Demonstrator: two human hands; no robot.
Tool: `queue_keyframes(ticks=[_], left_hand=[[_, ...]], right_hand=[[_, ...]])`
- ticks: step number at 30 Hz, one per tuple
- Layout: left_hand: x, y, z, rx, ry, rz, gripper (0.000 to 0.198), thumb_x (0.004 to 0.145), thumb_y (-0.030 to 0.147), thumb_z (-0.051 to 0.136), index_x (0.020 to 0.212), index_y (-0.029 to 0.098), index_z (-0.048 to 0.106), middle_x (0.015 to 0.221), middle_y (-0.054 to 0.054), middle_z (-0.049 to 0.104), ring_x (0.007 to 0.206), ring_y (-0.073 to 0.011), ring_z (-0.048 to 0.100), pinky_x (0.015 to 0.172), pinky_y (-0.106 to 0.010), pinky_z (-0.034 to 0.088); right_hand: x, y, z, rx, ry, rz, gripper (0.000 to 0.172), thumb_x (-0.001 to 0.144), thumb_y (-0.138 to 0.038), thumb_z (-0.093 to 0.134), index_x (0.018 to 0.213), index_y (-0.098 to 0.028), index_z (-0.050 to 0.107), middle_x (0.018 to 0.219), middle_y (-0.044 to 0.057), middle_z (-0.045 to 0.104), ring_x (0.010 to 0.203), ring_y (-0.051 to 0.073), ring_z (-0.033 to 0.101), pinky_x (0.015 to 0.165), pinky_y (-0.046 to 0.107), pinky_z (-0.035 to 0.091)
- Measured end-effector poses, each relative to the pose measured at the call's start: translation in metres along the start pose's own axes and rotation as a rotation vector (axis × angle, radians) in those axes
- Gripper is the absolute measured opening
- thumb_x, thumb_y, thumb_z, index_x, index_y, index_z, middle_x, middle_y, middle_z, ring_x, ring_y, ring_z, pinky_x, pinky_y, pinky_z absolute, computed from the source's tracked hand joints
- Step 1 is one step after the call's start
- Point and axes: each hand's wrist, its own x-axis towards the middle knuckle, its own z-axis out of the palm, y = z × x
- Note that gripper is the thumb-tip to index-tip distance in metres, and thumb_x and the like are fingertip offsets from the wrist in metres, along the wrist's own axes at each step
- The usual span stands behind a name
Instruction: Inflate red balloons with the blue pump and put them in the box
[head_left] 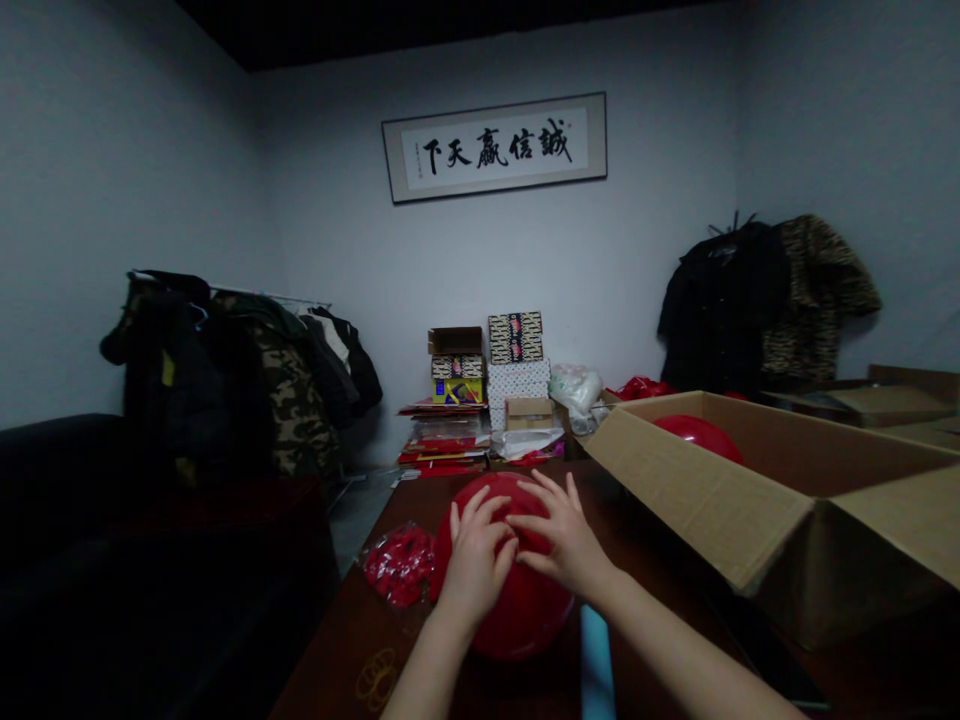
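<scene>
A round, inflated red balloon [517, 625] rests on the dark brown table in front of me. My left hand [480, 555] lies over its upper left, thumb and index finger pinched together. From the right, my right hand [564, 530] meets it, with its thumb and index finger pinching at the same spot and the other fingers lifted. What exactly is between the fingertips is hidden, though both hands are at the balloon. Left of the balloon is a clear plastic bag [401, 563] of small red pieces. A light-blue strip-like object [596, 665] lies to the right.
At the right stands an open cardboard box [712, 490] with another red balloon [699, 436] inside. Stacked boxes [517, 385] and red flat packages [442, 455] sit beyond the table [337, 655]. Coats [285, 370] hang at the left, and a dark sofa [60, 560] stands below them.
</scene>
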Motion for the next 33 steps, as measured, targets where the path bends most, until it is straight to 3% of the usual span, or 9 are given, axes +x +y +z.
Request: queue_keyframes(ticks=[10, 14, 17, 20, 24, 33], left_hand=[[0.000, -0.003, 0.000, -0.095, 0.028, -0.093, 0.014, 0.073, 0.016, 0.055, 0.078, 0.025, 0.065, 0.123, -0.004, 0.054, 0.126, -0.0260, 0.035, 0.104, -0.060, 0.019], [-0.001, -0.002, 0.002, -0.035, 0.059, -0.143, 0.010, 0.071, 0.016, 0.057, 0.073, 0.024, 0.063, 0.119, -0.004, 0.056, 0.125, -0.0278, 0.036, 0.103, -0.062, 0.018], [-0.005, 0.002, 0.002, 0.057, 0.214, -0.161, 0.012, 0.071, 0.016, 0.057, 0.081, 0.022, 0.059, 0.122, -0.008, 0.052, 0.125, -0.0287, 0.036, 0.102, -0.062, 0.019], [-0.010, 0.009, -0.001, 0.158, 0.348, -0.079, 0.014, 0.074, 0.016, 0.055, 0.087, 0.022, 0.057, 0.122, -0.010, 0.052, 0.124, -0.0270, 0.037, 0.105, -0.059, 0.017], [-0.013, 0.014, -0.005, 0.224, 0.278, 0.023, 0.012, 0.076, 0.015, 0.054, 0.078, 0.024, 0.062, 0.120, -0.006, 0.056, 0.123, -0.0281, 0.039, 0.105, -0.063, 0.012], [-0.015, -0.004, -0.001, 0.168, 0.133, -0.092, 0.010, 0.074, 0.016, 0.057, 0.068, 0.023, 0.062, 0.123, -0.003, 0.057, 0.124, -0.0284, 0.038, 0.101, -0.067, 0.012]], right_hand=[[0.000, -0.007, 0.013, 0.075, 0.142, 0.018, 0.008, 0.076, -0.028, 0.062, 0.083, -0.029, 0.064, 0.098, 0.001, 0.063, 0.111, 0.024, 0.047, 0.104, 0.063, 0.008], [0.003, -0.012, 0.013, 0.094, 0.145, 0.010, 0.005, 0.077, -0.024, 0.061, 0.080, -0.027, 0.063, 0.091, -0.001, 0.064, 0.109, 0.022, 0.048, 0.105, 0.061, 0.008], [0.005, -0.011, 0.015, 0.099, 0.145, 0.002, 0.005, 0.075, -0.021, 0.061, 0.078, -0.026, 0.062, 0.095, 0.000, 0.064, 0.111, 0.023, 0.047, 0.105, 0.062, 0.009], [0.006, -0.009, 0.017, 0.075, 0.154, -0.020, 0.005, 0.075, -0.020, 0.061, 0.076, -0.025, 0.062, 0.103, 0.002, 0.063, 0.113, 0.023, 0.046, 0.105, 0.062, 0.009], [0.009, -0.012, 0.018, 0.031, 0.158, -0.090, 0.006, 0.076, -0.020, 0.058, 0.079, -0.024, 0.062, 0.114, 0.004, 0.060, 0.114, 0.024, 0.045, 0.105, 0.063, 0.007], [0.005, -0.015, 0.027, -0.038, 0.109, -0.149, 0.006, 0.080, -0.020, 0.055, 0.080, -0.023, 0.061, 0.119, 0.005, 0.058, 0.115, 0.024, 0.044, 0.103, 0.062, 0.016]])
